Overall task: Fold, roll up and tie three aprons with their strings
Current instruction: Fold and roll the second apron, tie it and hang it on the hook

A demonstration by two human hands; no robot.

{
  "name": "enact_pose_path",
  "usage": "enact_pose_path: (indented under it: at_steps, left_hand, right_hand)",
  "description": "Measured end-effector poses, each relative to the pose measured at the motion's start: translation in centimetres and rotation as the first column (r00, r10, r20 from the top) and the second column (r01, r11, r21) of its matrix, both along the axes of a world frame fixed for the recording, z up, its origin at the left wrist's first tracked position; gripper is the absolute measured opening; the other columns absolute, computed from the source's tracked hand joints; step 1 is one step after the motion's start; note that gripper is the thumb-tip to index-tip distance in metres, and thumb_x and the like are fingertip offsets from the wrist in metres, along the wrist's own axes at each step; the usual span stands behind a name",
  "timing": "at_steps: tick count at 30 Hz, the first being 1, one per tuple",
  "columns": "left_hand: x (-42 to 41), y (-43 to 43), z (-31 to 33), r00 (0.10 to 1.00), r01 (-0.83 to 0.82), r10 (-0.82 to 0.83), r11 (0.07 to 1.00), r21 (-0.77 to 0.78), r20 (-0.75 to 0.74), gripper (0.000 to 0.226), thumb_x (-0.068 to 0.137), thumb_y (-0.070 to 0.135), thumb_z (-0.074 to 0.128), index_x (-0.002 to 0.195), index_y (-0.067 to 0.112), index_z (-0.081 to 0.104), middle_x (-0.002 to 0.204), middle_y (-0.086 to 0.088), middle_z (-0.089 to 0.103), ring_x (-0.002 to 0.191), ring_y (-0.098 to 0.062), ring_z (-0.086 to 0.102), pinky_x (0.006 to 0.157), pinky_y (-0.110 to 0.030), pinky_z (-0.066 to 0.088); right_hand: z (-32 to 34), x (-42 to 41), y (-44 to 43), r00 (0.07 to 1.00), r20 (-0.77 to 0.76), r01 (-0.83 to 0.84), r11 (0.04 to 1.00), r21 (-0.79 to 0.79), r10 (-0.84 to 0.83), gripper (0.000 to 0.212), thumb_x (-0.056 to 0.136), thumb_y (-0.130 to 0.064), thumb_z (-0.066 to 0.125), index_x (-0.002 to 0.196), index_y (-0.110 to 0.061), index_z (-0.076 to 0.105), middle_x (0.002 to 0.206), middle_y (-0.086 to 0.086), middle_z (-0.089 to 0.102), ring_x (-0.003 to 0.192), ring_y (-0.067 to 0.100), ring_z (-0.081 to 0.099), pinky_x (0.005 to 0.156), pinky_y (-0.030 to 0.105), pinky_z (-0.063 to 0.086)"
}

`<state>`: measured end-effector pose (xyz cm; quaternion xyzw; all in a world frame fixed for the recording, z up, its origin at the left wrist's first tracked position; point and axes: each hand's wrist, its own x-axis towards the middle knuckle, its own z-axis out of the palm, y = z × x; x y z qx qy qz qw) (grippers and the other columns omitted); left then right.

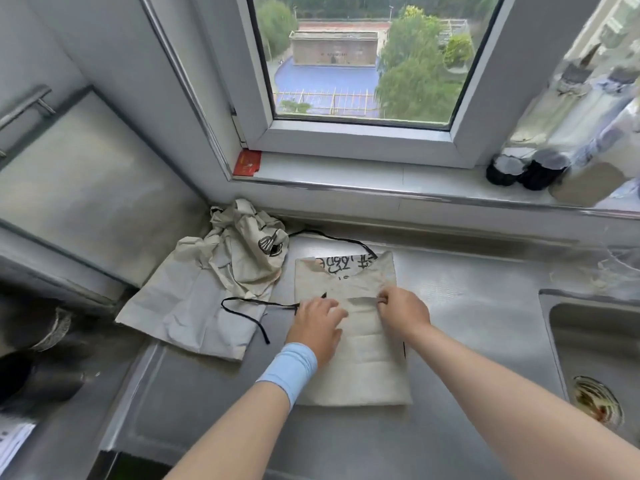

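A cream apron (356,368) lies folded into a long narrow strip on the steel counter (467,306), with black print showing at its far end. My left hand (317,329) rests flat on its left side, fingers spread. My right hand (401,310) pinches a fold of the cloth near the middle. A black string (249,306) trails off to the left from the apron, and another loops behind its far end. Crumpled cream aprons (221,282) lie in a heap to the left, one with a black emblem.
A sink (602,358) with a drain sits at the right. The window sill (346,171) behind holds a red box (247,162) and dark-capped jars (526,169). Dark pots (38,368) stand at the left, below a steel cabinet door.
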<state>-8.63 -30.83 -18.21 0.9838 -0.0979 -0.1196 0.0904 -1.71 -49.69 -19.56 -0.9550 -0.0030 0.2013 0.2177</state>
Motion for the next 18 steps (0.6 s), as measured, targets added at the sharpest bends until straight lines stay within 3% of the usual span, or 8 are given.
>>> enact_pose_path:
  at_steps: [2, 4, 7, 10, 12, 15, 16, 18]
  left_hand:
    - [-0.9, 0.2, -1.5, 0.992, 0.039, -0.032, 0.998, 0.055, -0.12, 0.046, 0.095, 0.04, 0.044, 0.14, 0.034, 0.039, 0.156, 0.002, 0.021, 0.145, -0.021, 0.015, 0.117, -0.043, 0.004]
    - [-1.6, 0.5, -2.9, 0.963, 0.062, -0.034, 0.994, 0.095, -0.268, 0.059, 0.095, 0.049, 0.039, 0.149, 0.037, 0.019, 0.162, 0.001, -0.006, 0.148, -0.022, -0.009, 0.117, -0.051, -0.005]
    - [-2.2, 0.6, -4.5, 0.935, 0.102, -0.048, 0.985, 0.137, -0.351, 0.072, 0.094, 0.054, 0.035, 0.151, 0.038, -0.007, 0.156, 0.0, -0.03, 0.144, -0.022, -0.028, 0.115, -0.052, -0.014]
    - [-2.3, 0.2, -5.1, 0.942, 0.125, -0.068, 0.98, 0.155, -0.328, 0.074, 0.094, 0.055, 0.034, 0.15, 0.039, -0.012, 0.154, 0.001, -0.035, 0.142, -0.022, -0.031, 0.114, -0.055, -0.015]
    - [-2.6, 0.3, -5.0, 0.95, 0.126, -0.058, 0.97, 0.207, -0.306, 0.075, 0.094, 0.057, 0.032, 0.151, 0.036, -0.013, 0.153, 0.001, -0.035, 0.143, -0.022, -0.03, 0.113, -0.056, -0.015]
    - [-3.7, 1.5, -4.6, 0.973, 0.137, -0.075, 0.948, 0.287, -0.218, 0.079, 0.095, 0.058, 0.029, 0.152, 0.023, -0.012, 0.155, -0.005, -0.029, 0.145, -0.026, -0.025, 0.115, -0.055, -0.014]
    - [-4.2, 1.9, -4.4, 0.98, 0.153, -0.11, 0.951, 0.269, -0.167, 0.076, 0.095, 0.054, 0.03, 0.154, 0.019, -0.004, 0.159, -0.007, -0.018, 0.147, -0.028, -0.015, 0.117, -0.055, -0.008]
    - [-5.4, 2.4, -4.0, 0.979, 0.202, -0.192, 0.964, 0.173, -0.071, 0.063, 0.088, 0.048, 0.034, 0.144, 0.019, 0.034, 0.154, -0.011, 0.032, 0.142, -0.03, 0.023, 0.112, -0.047, 0.018]
  right_hand:
    - [-1.0, -0.6, -0.1, 0.987, 0.12, -0.096, 0.988, -0.122, 0.111, 0.049, 0.078, -0.002, 0.05, 0.121, -0.024, 0.058, 0.12, 0.004, 0.058, 0.11, 0.03, 0.053, 0.084, 0.037, 0.045]
    - [-1.6, -1.4, -0.1, 0.931, 0.267, -0.201, 0.959, -0.199, 0.25, 0.063, 0.067, 0.004, 0.06, 0.125, -0.02, 0.057, 0.124, 0.009, 0.055, 0.111, 0.033, 0.055, 0.083, 0.04, 0.047]
    - [-2.3, -3.6, -0.4, 0.818, 0.294, -0.427, 0.865, -0.265, 0.494, 0.054, 0.064, -0.008, 0.072, 0.117, -0.019, 0.065, 0.13, 0.012, 0.06, 0.115, 0.034, 0.061, 0.084, 0.04, 0.054]
    - [-3.7, -6.4, -1.3, 0.69, 0.241, -0.591, 0.723, -0.357, 0.683, 0.044, 0.083, -0.024, 0.046, 0.12, -0.016, 0.069, 0.134, 0.012, 0.062, 0.121, 0.032, 0.061, 0.089, 0.043, 0.056]
    - [-4.2, -7.5, -1.7, 0.665, 0.198, -0.61, 0.677, -0.412, 0.72, 0.05, 0.085, -0.024, 0.038, 0.124, -0.012, 0.067, 0.136, 0.014, 0.06, 0.125, 0.032, 0.059, 0.093, 0.046, 0.055]
    - [-3.1, -8.6, -1.6, 0.718, 0.126, -0.602, 0.702, -0.38, 0.685, 0.052, 0.086, -0.028, 0.04, 0.13, -0.01, 0.062, 0.14, 0.014, 0.056, 0.129, 0.03, 0.055, 0.093, 0.045, 0.055]
    - [-2.6, -8.9, -1.7, 0.741, 0.113, -0.595, 0.724, -0.349, 0.662, 0.057, 0.087, -0.034, 0.041, 0.135, -0.009, 0.058, 0.144, 0.013, 0.053, 0.133, 0.029, 0.051, 0.096, 0.046, 0.053]
    - [-2.4, -9.8, -2.0, 0.725, 0.13, -0.63, 0.727, -0.273, 0.677, 0.078, 0.085, -0.052, 0.042, 0.15, -0.009, 0.04, 0.158, 0.011, 0.033, 0.146, 0.027, 0.032, 0.112, 0.046, 0.039]
